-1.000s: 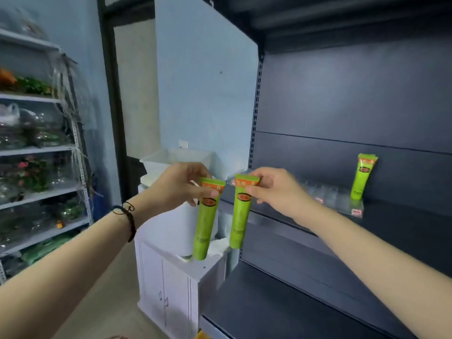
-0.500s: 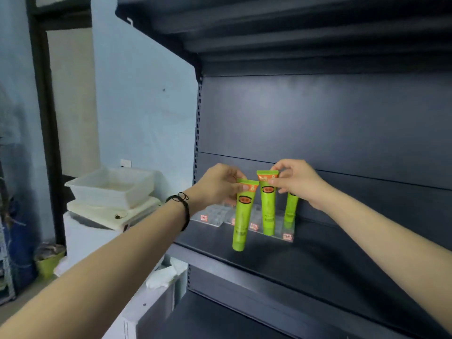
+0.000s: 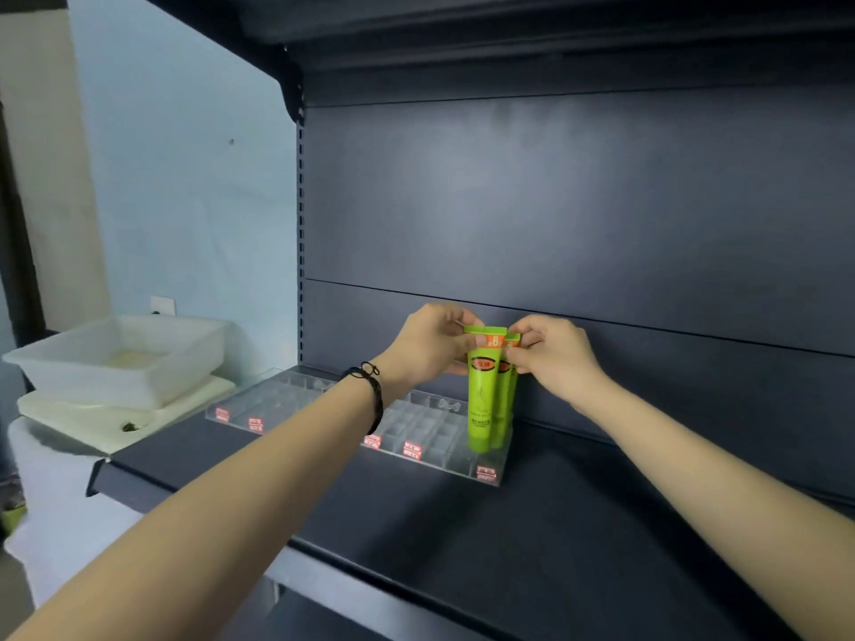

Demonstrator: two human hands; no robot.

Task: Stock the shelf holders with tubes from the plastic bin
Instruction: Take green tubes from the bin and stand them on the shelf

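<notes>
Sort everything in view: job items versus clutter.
Job: front tube, held by left grip; rear tube, pinched by right grip; holder; bin; shelf.
Lying about: tray under bin; cabinet; wall socket.

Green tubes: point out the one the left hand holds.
The front tube, nearest the camera: the left hand pinches its orange top. The tube behind it is in the right hand.
</notes>
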